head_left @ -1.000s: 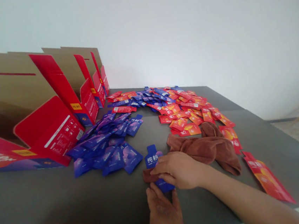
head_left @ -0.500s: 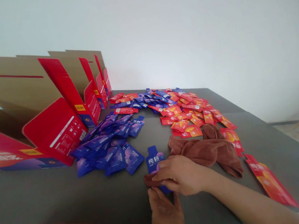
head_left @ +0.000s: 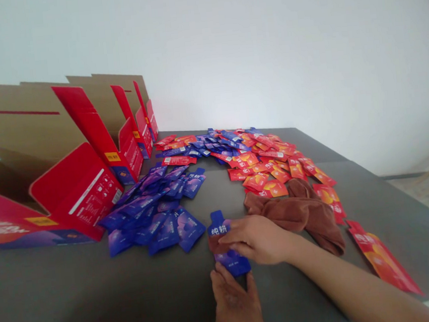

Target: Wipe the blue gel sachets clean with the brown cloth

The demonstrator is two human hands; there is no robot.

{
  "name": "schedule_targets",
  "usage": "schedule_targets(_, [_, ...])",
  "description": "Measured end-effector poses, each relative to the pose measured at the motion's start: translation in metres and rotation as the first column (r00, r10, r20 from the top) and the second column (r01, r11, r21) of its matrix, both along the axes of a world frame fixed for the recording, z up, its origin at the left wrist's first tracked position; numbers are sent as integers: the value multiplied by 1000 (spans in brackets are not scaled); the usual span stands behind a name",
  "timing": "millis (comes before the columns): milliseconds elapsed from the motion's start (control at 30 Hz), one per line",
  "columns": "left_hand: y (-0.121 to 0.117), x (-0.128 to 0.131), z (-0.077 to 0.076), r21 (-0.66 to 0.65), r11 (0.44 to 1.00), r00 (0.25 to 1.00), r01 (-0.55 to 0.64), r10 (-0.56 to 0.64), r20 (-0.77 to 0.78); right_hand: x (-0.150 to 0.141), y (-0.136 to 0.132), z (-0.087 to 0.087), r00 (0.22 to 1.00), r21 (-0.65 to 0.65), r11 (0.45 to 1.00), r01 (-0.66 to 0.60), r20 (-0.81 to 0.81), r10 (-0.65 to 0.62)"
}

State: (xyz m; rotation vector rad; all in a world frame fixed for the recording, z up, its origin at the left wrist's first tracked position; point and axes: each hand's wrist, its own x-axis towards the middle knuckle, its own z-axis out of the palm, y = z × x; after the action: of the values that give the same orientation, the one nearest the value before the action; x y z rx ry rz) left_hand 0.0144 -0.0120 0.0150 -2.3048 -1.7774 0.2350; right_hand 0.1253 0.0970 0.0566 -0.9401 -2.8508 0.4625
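A blue sachet (head_left: 222,241) with white Chinese characters stands nearly upright on the table, its top tab pointing away from me. My left hand (head_left: 235,300) grips its lower end from below. My right hand (head_left: 256,239) comes in from the right and pinches a fold of brown cloth (head_left: 217,244) against the sachet's middle. That cloth is part of a rumpled brown towel (head_left: 299,213) lying just behind my right wrist. The sachet's middle is hidden by the cloth and fingers.
Loose blue sachets (head_left: 155,222) lie left of my hands, and a heap of red-orange sachets (head_left: 265,174) spreads behind the towel. Several open red cardboard display boxes (head_left: 88,188) stand along the left of the grey table (head_left: 78,285).
My right hand has slid the brown cloth up the blue sachet, uncovering more of its lower part. My left hand stays at the sachet's lower end.
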Motion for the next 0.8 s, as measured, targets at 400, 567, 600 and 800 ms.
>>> schedule_targets(400, [-2,1,-3,28,1000,998,-2,3,-61,7,14,-11,974,49,973,228,-21,-227])
schedule_targets(567, [0,-1,-4,-21,1000,1000,5,-5,15,2,-1,3,995,-61,993,-97,-38,95])
schedule_targets(600, [0,-1,-4,-33,999,1000,11,-10,20,1,-3,4,991,-75,989,-127,-43,124])
schedule_targets(800, [0,-2,-5,-19,998,997,59,-60,-53,5,13,-8,987,-21,988,154,-51,-155])
